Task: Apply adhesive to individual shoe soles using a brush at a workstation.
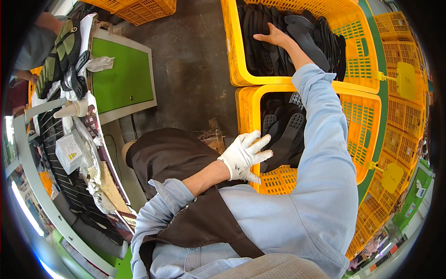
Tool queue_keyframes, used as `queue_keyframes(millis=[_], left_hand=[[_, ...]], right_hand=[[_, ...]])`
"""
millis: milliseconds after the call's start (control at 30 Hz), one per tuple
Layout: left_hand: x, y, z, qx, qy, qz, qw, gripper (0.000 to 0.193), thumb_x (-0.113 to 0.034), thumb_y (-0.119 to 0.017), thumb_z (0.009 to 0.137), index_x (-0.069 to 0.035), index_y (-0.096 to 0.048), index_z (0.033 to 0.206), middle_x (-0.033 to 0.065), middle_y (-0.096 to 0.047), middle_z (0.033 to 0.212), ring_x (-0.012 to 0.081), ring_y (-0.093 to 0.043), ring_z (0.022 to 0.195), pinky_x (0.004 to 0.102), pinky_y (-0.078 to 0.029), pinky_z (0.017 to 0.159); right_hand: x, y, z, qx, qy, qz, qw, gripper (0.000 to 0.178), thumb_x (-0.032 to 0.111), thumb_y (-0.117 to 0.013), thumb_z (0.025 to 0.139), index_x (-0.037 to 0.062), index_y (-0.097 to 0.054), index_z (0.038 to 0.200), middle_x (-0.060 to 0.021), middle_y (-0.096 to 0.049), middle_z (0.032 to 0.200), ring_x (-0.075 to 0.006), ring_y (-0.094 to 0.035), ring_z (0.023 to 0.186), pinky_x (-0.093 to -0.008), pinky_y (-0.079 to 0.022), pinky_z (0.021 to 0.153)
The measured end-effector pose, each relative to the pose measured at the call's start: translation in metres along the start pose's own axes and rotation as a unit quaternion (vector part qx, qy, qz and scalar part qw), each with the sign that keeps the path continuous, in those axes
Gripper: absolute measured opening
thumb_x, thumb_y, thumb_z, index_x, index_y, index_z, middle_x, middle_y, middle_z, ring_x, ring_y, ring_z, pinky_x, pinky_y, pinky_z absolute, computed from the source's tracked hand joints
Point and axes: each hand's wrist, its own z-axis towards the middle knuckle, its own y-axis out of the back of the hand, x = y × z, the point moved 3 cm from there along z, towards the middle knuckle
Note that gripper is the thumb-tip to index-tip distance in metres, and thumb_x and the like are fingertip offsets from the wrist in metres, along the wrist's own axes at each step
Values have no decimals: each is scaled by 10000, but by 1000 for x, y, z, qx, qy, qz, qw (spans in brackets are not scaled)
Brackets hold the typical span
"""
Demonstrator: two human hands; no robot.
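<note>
My right hand (275, 37), bare, reaches into the far yellow crate (235, 51). Its thumb and a finger are stretched apart over a tightly packed row of black shoe soles (260, 51); it seems to touch them, though its far fingers are partly hidden. One loose black sole (307, 39) lies slanted on top, just right of that hand. My left hand (244, 156), in a smudged white glove, is open with fingers spread, holding nothing. It hovers by the left rim of the near yellow crate (255, 121), where several black soles (290, 135) lie in a looser pile, partly covered by my right arm.
At left stands a conveyor (51, 153) with a white box (72, 151) and a green-panelled cabinet (121, 74). A person holds green-and-black footwear (62, 51) at the upper left. Stacked yellow crates (395, 111) line the right side. Another crate (144, 10) sits at the top.
</note>
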Motion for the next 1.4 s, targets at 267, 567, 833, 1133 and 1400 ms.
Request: queue_keyframes(millis=[267,567,833,1133,1400], left_hand=[[1,3,3,19,17,1,1000,892,-580,-795,520,-217,-527,1289,142,-367,1400,359,-324,1243,462,-334,998],[1,4,2,13,23,2,1000,894,-595,-795,510,-218,-537,1279,137,-366,1406,348,-316,1252,456,-321,1010],[3,4,-3,-3,15,-13,1000,806,-566,-793,602,-186,-558,1272,166,-373,1443,440,-304,1324,487,-332,1039],[76,64,-49,-100,252,-810,520,886,-720,-316,906,29,-410,1370,248,-602,1191,366,-542,1188,403,-432,999],[41,67,-72,94,199,-740,636,563,-319,-667,891,60,-500,1272,166,-677,985,255,-662,802,362,-529,751]], right_hand=[[-18,-4,-9,61,-55,33,996,1073,610,-728,721,181,-163,1527,-134,-205,1571,-312,-212,1443,-489,-251,1151],[-24,19,-8,80,-110,99,986,697,138,-632,809,69,-367,1449,-205,-450,1420,-350,-558,1191,-454,-549,832],[-23,62,-5,-184,-179,420,871,300,195,-581,921,-10,-582,1141,-135,-626,1131,-268,-631,929,-424,-521,682],[77,95,-160,191,181,578,772,379,153,-604,918,-21,-560,1251,-59,-636,1180,-155,-609,1046,-307,-474,927],[210,64,-183,448,350,157,808,353,228,-612,898,-16,-641,1151,-80,-688,1027,-122,-628,911,-294,-507,798]])
